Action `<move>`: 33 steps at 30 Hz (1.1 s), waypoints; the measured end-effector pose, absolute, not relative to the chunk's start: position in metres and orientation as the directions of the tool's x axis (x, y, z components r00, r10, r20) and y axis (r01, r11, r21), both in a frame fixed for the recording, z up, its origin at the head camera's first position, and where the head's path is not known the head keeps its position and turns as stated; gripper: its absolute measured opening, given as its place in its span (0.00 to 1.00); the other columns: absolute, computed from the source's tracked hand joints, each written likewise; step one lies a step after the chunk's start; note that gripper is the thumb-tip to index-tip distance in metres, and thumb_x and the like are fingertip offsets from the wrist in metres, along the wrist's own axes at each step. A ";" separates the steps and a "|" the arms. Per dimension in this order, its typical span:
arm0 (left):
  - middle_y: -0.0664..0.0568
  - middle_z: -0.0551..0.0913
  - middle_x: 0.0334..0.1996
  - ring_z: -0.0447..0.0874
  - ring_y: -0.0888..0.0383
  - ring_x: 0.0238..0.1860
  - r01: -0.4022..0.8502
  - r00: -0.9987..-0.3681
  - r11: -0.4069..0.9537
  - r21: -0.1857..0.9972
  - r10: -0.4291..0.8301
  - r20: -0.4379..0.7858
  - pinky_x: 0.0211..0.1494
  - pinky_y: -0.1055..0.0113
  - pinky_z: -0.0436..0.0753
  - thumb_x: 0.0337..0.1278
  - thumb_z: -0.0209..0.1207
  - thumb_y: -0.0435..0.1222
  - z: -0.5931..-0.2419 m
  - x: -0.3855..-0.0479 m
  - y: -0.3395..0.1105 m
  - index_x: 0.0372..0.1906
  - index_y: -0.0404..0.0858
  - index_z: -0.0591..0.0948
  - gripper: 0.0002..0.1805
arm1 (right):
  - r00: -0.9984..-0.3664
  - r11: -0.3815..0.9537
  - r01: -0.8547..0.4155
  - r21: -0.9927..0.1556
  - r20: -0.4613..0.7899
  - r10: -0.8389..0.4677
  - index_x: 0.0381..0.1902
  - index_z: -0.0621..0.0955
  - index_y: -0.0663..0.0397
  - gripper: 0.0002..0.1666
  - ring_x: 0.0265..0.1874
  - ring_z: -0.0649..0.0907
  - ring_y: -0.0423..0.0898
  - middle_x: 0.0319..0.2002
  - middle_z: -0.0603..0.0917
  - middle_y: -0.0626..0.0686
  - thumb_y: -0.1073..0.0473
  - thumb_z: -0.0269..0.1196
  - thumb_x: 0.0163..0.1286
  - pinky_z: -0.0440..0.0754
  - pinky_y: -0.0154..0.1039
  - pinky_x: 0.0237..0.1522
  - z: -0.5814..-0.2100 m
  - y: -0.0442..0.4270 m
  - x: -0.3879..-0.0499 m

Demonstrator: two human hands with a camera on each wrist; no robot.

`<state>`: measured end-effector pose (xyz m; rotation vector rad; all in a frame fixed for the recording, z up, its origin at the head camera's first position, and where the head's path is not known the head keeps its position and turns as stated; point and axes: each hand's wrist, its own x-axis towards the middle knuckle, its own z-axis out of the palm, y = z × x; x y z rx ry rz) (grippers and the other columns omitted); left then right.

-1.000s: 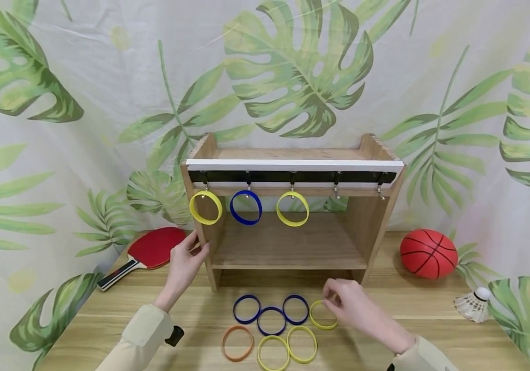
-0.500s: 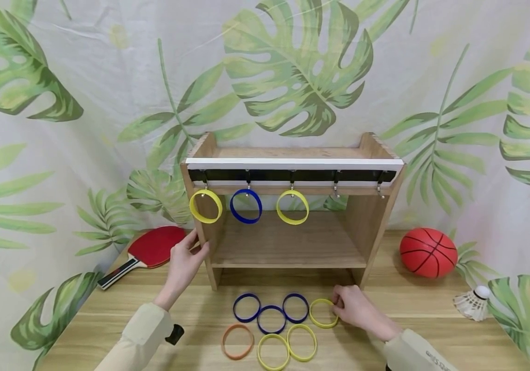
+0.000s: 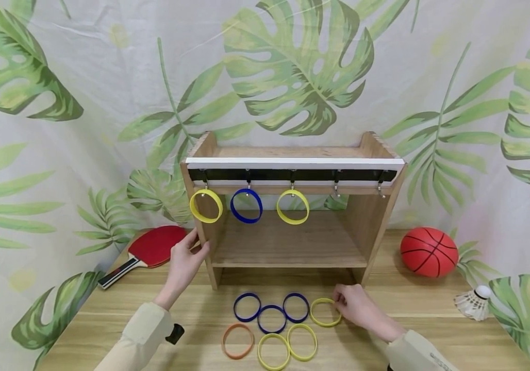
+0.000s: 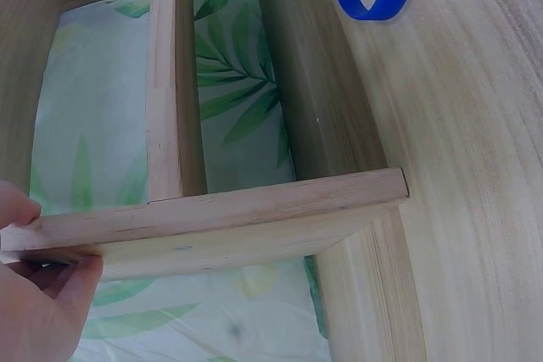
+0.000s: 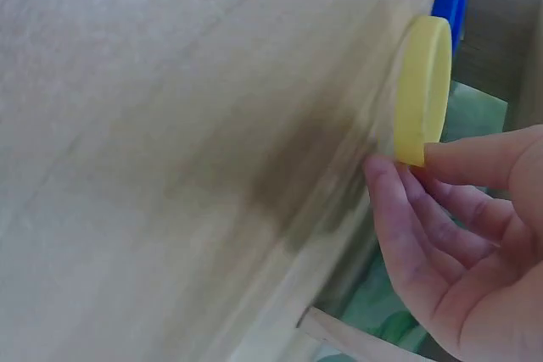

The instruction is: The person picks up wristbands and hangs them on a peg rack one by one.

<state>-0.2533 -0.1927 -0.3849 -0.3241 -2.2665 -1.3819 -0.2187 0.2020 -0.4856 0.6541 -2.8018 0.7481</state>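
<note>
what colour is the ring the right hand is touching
Yellow; the ring shows best in the right wrist view.

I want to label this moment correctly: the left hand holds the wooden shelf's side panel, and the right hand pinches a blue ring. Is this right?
One colour is wrong: the right hand pinches a yellow ring, not a blue one, as the right wrist view shows. The left hand does hold the wooden shelf's side panel.

Yellow ring, pinched, seemingly flat on table, wooden rack behind
</note>
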 end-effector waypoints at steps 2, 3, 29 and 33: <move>0.30 0.84 0.52 0.84 0.38 0.54 0.426 -0.865 0.471 0.772 -0.039 0.501 0.51 0.51 0.87 0.61 0.58 0.23 -0.385 -0.253 -0.193 0.57 0.24 0.78 0.19 | -0.880 0.764 -0.472 -0.439 0.292 -0.375 0.25 0.80 0.56 0.09 0.23 0.79 0.34 0.23 0.84 0.49 0.73 0.67 0.54 0.77 0.25 0.23 -0.482 0.203 -0.218; 0.30 0.84 0.53 0.84 0.39 0.54 0.426 -0.864 0.474 0.771 -0.039 0.501 0.51 0.51 0.87 0.61 0.58 0.23 -0.385 -0.254 -0.193 0.57 0.24 0.78 0.19 | -0.874 0.754 -0.483 -0.445 0.305 -0.379 0.25 0.80 0.56 0.09 0.24 0.81 0.35 0.23 0.85 0.49 0.73 0.68 0.54 0.79 0.26 0.24 -0.479 0.203 -0.217; 0.31 0.83 0.54 0.83 0.39 0.55 0.411 -0.872 0.475 0.778 -0.044 0.487 0.52 0.51 0.86 0.61 0.58 0.23 -0.385 -0.253 -0.193 0.59 0.24 0.77 0.20 | -0.530 0.695 -0.707 -0.133 0.750 -0.396 0.31 0.82 0.58 0.12 0.25 0.83 0.38 0.28 0.85 0.49 0.75 0.71 0.53 0.79 0.15 0.30 -0.272 0.202 -0.193; 0.31 0.83 0.54 0.83 0.39 0.55 0.408 -0.873 0.474 0.780 -0.046 0.485 0.52 0.54 0.87 0.61 0.59 0.23 -0.384 -0.253 -0.192 0.59 0.24 0.77 0.21 | -0.501 0.715 -0.692 -0.097 0.778 -0.379 0.31 0.82 0.58 0.10 0.26 0.83 0.38 0.29 0.85 0.50 0.74 0.69 0.56 0.78 0.17 0.30 -0.249 0.199 -0.200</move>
